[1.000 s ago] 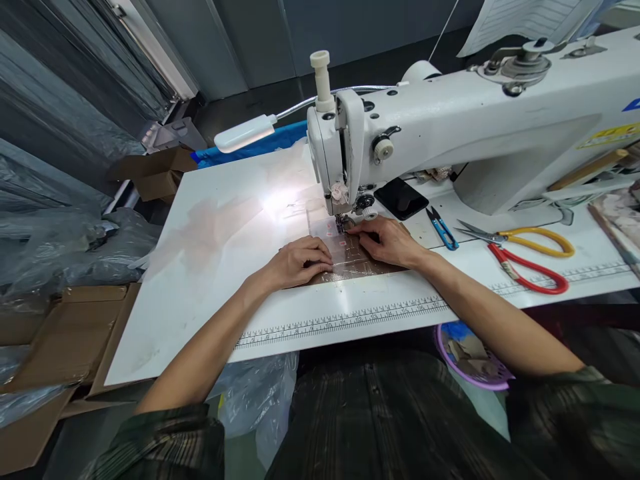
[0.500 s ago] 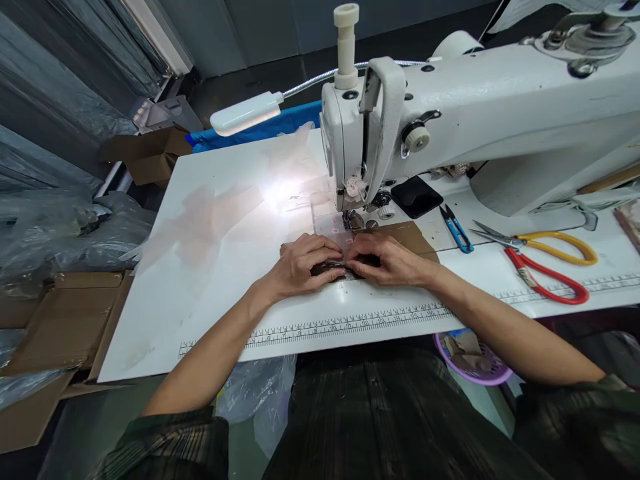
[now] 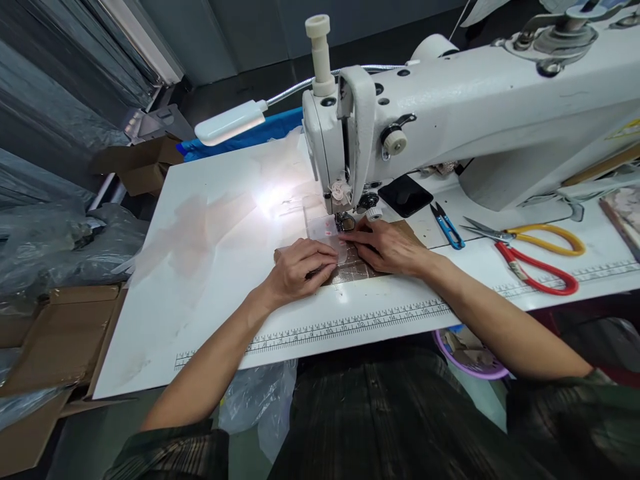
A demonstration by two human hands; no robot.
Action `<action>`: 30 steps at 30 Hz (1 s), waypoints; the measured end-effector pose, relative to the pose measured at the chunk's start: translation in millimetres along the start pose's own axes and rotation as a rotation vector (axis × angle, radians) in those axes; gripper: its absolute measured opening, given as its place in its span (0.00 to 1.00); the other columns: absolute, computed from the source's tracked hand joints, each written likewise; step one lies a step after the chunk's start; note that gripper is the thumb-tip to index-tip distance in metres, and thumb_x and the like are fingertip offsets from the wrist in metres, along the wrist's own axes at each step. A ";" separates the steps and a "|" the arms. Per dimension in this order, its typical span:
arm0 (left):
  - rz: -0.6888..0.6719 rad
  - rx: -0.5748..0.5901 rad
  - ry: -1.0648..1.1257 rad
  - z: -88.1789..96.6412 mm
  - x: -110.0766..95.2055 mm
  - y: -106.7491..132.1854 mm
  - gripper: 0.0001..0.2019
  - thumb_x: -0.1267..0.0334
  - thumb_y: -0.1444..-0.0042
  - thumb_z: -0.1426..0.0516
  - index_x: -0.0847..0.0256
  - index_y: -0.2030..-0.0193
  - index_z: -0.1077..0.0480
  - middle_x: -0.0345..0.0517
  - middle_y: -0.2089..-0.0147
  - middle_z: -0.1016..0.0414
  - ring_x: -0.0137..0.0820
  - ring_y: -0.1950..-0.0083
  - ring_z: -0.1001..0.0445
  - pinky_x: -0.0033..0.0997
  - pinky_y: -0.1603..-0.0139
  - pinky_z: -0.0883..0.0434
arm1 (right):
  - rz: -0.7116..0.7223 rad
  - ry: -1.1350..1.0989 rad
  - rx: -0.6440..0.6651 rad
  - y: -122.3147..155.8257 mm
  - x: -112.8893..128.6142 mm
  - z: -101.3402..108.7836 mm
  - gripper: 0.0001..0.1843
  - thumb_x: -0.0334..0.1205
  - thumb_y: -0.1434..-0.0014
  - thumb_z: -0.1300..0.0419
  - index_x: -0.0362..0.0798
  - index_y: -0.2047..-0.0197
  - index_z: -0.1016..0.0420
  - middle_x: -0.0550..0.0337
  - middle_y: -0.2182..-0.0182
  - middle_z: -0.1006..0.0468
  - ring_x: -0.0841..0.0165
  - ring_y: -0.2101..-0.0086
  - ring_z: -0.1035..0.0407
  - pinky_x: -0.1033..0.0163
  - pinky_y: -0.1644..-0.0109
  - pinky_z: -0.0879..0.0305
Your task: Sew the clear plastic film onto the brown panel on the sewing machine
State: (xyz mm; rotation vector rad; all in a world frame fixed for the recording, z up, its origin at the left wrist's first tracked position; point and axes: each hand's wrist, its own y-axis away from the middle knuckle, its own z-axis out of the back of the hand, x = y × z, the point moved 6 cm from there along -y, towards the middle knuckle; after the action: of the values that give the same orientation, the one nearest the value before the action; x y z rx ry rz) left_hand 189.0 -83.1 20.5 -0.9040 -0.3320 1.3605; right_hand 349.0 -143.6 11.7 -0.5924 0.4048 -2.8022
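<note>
A thin sheer piece of fabric lies over a brown, shiny sheet in front of the sewing machine's presser foot. My left hand rests on the left of the brown sheet, fingers curled and fingertips closed against the thumb at the sheer fabric's edge. To the right, my right hand lies on the brown sheet with its fingers apart. Its index finger stretches left onto the sheer fabric, just below the presser foot. The sheet is partly hidden under both hands.
The white sewing machine spans the back right. Thread snips, scissors and a black flat object lie right of the needle. Pale sheer fabric spreads to the left under a lamp. A printed ruler runs along the front edge.
My right hand has opened from a pinch beside the left, its index finger now reaching toward the presser foot. The hands have parted and more brown sheet shows. The view has shifted slightly.
</note>
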 end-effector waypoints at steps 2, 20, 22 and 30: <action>-0.041 0.046 -0.022 -3.9 -1.1 0.5 0.02 0.71 0.42 0.40 0.63 0.62 0.27 0.48 0.60 0.20 0.31 0.62 0.22 0.35 0.64 0.24 | 0.020 0.023 0.009 0.5 -0.2 -2.4 0.22 0.33 0.36 0.50 0.45 0.43 0.24 0.45 0.57 0.27 0.60 0.58 0.31 0.50 0.51 0.30; -0.103 0.193 -0.150 -11.2 -7.1 1.6 0.04 0.67 0.39 0.42 0.60 0.62 0.25 0.44 0.60 0.18 0.30 0.65 0.23 0.37 0.60 0.27 | -0.002 0.009 0.053 0.2 0.2 -2.1 0.20 0.33 0.38 0.47 0.47 0.46 0.22 0.47 0.56 0.27 0.59 0.56 0.33 0.52 0.50 0.31; -0.105 0.209 -0.154 -12.0 -8.0 2.4 0.04 0.68 0.38 0.42 0.60 0.62 0.25 0.45 0.60 0.18 0.30 0.64 0.23 0.36 0.61 0.26 | -0.001 0.006 0.044 0.3 0.4 -0.8 0.20 0.33 0.38 0.47 0.47 0.47 0.21 0.47 0.56 0.27 0.60 0.56 0.33 0.52 0.51 0.31; -0.111 0.352 -0.049 -11.1 -8.0 -6.0 0.08 0.65 0.41 0.45 0.62 0.62 0.24 0.47 0.63 0.20 0.33 0.64 0.23 0.38 0.62 0.24 | 0.075 0.003 0.060 0.7 6.7 0.0 0.18 0.33 0.40 0.44 0.50 0.50 0.19 0.49 0.55 0.26 0.60 0.56 0.32 0.51 0.51 0.31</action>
State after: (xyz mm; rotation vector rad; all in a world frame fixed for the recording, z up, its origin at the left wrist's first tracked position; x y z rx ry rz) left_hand 198.9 -94.3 20.1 -0.5529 -0.1694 1.2889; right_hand 343.2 -146.2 13.9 -0.5484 0.3348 -2.7335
